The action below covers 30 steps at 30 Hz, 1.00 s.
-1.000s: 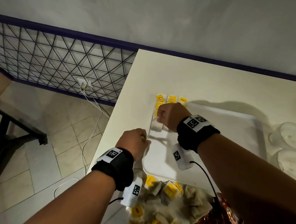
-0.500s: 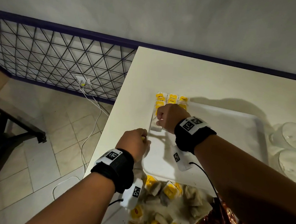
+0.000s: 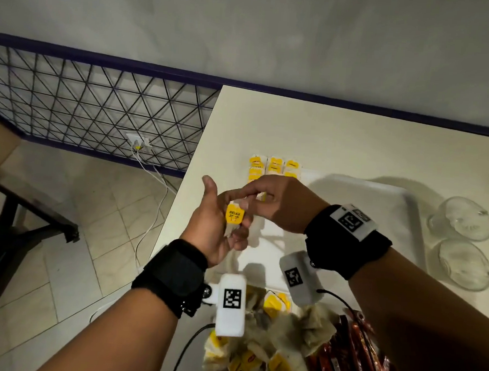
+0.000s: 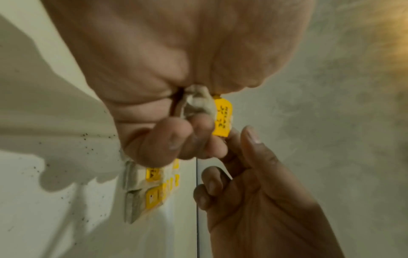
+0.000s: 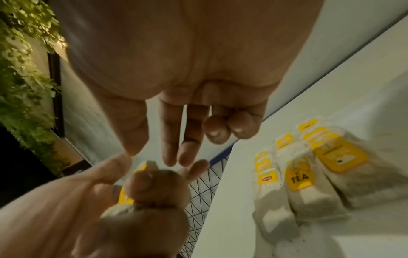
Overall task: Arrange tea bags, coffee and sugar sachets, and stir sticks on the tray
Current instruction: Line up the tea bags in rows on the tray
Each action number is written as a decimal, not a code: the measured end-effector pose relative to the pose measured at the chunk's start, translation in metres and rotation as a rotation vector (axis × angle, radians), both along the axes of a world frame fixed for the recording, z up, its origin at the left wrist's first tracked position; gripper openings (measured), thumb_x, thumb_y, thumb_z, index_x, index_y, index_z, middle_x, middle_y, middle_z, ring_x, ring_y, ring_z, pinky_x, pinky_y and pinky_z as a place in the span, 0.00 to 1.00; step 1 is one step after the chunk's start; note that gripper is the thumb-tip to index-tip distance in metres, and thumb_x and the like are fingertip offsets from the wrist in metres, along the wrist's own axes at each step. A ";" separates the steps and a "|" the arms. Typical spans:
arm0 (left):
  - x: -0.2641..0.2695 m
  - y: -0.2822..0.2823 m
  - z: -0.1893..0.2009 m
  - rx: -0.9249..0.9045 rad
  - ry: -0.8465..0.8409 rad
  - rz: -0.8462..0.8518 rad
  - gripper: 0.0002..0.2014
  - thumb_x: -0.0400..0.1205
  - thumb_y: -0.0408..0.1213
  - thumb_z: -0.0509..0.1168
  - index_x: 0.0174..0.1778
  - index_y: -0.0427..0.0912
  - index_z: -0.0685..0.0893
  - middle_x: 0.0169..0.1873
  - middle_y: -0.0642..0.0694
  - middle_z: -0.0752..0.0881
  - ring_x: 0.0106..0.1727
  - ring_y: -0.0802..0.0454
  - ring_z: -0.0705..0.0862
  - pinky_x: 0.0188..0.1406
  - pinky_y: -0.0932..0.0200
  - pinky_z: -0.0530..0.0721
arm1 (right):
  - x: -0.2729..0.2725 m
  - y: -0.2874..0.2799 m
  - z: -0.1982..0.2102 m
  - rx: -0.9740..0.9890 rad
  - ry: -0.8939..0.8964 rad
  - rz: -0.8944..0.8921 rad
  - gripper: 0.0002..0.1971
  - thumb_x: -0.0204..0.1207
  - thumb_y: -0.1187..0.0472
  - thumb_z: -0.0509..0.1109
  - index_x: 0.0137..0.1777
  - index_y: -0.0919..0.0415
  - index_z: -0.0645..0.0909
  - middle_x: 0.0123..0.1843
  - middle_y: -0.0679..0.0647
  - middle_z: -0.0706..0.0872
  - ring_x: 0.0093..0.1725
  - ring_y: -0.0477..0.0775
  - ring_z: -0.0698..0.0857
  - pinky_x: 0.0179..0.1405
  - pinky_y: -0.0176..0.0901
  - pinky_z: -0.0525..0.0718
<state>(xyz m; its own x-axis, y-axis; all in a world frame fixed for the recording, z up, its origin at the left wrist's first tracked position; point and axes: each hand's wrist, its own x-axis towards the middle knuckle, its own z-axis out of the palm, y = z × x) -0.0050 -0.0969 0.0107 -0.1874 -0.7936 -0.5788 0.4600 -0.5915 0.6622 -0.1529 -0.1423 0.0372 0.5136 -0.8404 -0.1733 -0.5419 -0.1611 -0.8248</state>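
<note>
Gripping a yellow-tagged tea bag (image 3: 234,217) in the curled fingers of the left hand (image 3: 214,226), just above the tray's (image 3: 409,214) left edge. Reaching in with the right hand (image 3: 276,205), fingertips touching the bag, grip unclear.

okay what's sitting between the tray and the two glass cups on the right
Nothing: in the head view a bare strip of table separates the tray rim from the glass cups.
</note>
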 end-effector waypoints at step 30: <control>-0.012 0.015 -0.010 -0.417 -1.189 -0.496 0.10 0.80 0.47 0.70 0.53 0.49 0.86 0.42 0.55 0.83 0.48 0.55 0.82 0.48 0.64 0.75 | -0.067 0.025 0.007 -0.139 0.386 -0.023 0.07 0.76 0.57 0.72 0.52 0.55 0.88 0.51 0.49 0.89 0.52 0.50 0.84 0.56 0.43 0.79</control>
<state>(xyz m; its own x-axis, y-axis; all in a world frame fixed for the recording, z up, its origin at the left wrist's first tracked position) -0.0171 -0.0820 0.0003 -0.0614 -0.9438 -0.3246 -0.7137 -0.1859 0.6754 -0.2198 -0.1169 0.0444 0.4138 -0.8800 -0.2333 -0.8123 -0.2412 -0.5311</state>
